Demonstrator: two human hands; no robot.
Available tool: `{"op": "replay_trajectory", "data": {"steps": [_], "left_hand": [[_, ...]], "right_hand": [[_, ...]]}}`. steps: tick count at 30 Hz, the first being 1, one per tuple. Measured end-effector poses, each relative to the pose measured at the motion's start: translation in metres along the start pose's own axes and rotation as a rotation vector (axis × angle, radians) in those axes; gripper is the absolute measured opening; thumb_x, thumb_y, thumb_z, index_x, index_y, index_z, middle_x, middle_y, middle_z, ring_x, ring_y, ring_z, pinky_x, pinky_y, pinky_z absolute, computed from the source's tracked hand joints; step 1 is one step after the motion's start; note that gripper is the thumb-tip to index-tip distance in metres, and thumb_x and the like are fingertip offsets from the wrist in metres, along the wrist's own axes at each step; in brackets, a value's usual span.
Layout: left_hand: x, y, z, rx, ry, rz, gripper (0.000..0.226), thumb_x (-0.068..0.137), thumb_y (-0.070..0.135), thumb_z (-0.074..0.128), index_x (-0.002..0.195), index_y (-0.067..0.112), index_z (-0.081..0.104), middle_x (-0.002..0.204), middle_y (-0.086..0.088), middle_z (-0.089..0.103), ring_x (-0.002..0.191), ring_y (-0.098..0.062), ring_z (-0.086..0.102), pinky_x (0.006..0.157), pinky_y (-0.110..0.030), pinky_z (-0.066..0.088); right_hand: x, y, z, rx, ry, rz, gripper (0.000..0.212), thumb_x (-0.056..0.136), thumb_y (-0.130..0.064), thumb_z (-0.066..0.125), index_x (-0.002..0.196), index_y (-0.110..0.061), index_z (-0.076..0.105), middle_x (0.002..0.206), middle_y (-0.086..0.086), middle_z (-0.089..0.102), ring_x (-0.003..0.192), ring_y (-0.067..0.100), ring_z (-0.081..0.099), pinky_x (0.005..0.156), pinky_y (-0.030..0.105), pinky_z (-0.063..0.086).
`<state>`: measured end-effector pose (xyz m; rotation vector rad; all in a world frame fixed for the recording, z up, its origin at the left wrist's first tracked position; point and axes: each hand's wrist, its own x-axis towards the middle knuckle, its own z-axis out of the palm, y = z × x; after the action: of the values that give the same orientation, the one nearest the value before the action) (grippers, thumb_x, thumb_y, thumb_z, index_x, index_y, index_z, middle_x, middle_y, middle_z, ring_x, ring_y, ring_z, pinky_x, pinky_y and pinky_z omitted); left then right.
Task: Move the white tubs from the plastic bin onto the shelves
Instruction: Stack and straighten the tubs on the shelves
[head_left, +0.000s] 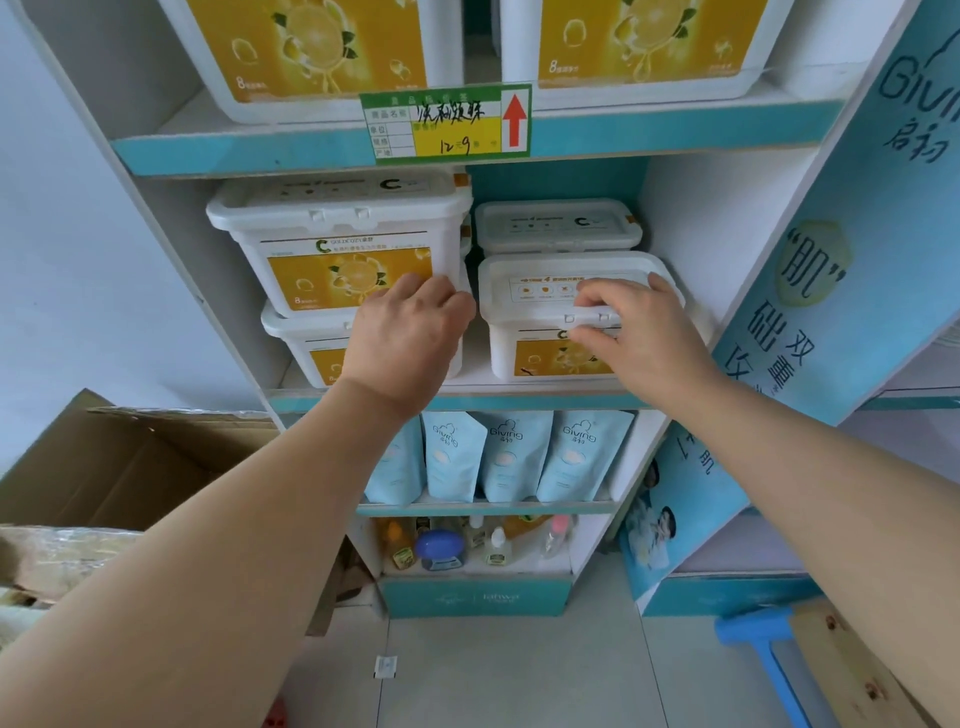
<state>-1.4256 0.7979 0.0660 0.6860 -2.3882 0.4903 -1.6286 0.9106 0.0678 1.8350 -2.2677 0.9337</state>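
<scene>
Middle shelf already held four visible white tubs, right hand gripping the front-right tub at its lid edge, left hand spread loosely against the left stack; plastic bin out of view, remaining count unknown.

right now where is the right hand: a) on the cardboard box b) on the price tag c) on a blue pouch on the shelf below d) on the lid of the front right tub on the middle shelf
d: the right hand rests on the lid of the front right tub on the middle shelf, fingers curled over its front edge.
</scene>
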Motion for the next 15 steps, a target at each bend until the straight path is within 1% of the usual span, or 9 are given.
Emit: {"op": "replay_trajectory", "data": {"steps": [2, 4, 6, 8, 10, 12, 15], "left_hand": [[-0.002, 0.0, -0.002, -0.039, 0.011, -0.006, 0.023, 0.062, -0.005, 0.07, 0.07, 0.016, 0.068, 0.066, 0.0, 0.063, 0.056, -0.024, 0.055, 0.043, -0.023, 0.034], [-0.004, 0.0, -0.003, -0.083, 0.038, -0.006, 0.021, 0.062, -0.004, 0.069, 0.069, 0.016, 0.068, 0.066, 0.0, 0.064, 0.056, -0.024, 0.055, 0.043, -0.022, 0.032], [-0.005, -0.001, -0.004, -0.102, 0.064, 0.0, 0.02, 0.062, -0.003, 0.068, 0.068, 0.016, 0.068, 0.067, 0.001, 0.064, 0.057, -0.024, 0.055, 0.045, -0.02, 0.029], [-0.007, -0.001, -0.005, -0.121, 0.082, 0.012, 0.02, 0.063, -0.004, 0.066, 0.068, 0.015, 0.068, 0.067, 0.001, 0.064, 0.055, -0.023, 0.056, 0.046, -0.02, 0.029], [-0.01, -0.001, -0.006, -0.145, 0.096, 0.028, 0.02, 0.065, -0.005, 0.065, 0.068, 0.014, 0.067, 0.067, 0.0, 0.064, 0.052, -0.022, 0.057, 0.046, -0.019, 0.03], [-0.011, -0.002, -0.007, -0.152, 0.1, 0.024, 0.019, 0.065, -0.005, 0.066, 0.067, 0.014, 0.066, 0.067, 0.001, 0.064, 0.051, -0.021, 0.056, 0.048, -0.019, 0.028], [-0.009, -0.003, -0.007, -0.147, 0.091, 0.003, 0.018, 0.065, -0.004, 0.068, 0.067, 0.014, 0.067, 0.067, 0.0, 0.064, 0.053, -0.021, 0.057, 0.049, -0.019, 0.026]], "right_hand": [[-0.002, -0.001, 0.0, 0.001, 0.018, -0.001, 0.019, 0.086, -0.022, 0.066, 0.102, -0.013, 0.064, 0.115, 0.0, 0.066, 0.111, 0.02, 0.055, 0.116, 0.043, 0.016], [-0.005, -0.004, -0.002, 0.006, 0.039, -0.002, 0.022, 0.087, -0.021, 0.065, 0.107, -0.011, 0.064, 0.12, 0.001, 0.064, 0.116, 0.021, 0.051, 0.115, 0.034, 0.01], [-0.007, -0.006, -0.004, 0.007, 0.046, -0.007, 0.025, 0.088, -0.021, 0.065, 0.11, -0.01, 0.063, 0.123, 0.002, 0.063, 0.118, 0.022, 0.046, 0.112, 0.026, 0.01], [-0.007, -0.006, -0.005, 0.013, 0.045, -0.015, 0.026, 0.088, -0.021, 0.065, 0.111, -0.01, 0.063, 0.124, 0.002, 0.063, 0.117, 0.02, 0.043, 0.109, 0.022, 0.011], [-0.007, -0.005, -0.006, 0.02, 0.042, -0.021, 0.026, 0.088, -0.021, 0.065, 0.11, -0.01, 0.063, 0.123, 0.002, 0.063, 0.114, 0.019, 0.043, 0.108, 0.02, 0.012], [-0.006, -0.004, -0.006, 0.022, 0.035, -0.025, 0.026, 0.087, -0.022, 0.065, 0.111, -0.01, 0.063, 0.123, 0.002, 0.063, 0.115, 0.02, 0.045, 0.107, 0.02, 0.014], [-0.005, 0.0, -0.004, 0.01, 0.033, -0.022, 0.028, 0.087, -0.023, 0.066, 0.111, -0.01, 0.064, 0.122, 0.001, 0.064, 0.114, 0.022, 0.048, 0.099, 0.019, 0.019]]}}
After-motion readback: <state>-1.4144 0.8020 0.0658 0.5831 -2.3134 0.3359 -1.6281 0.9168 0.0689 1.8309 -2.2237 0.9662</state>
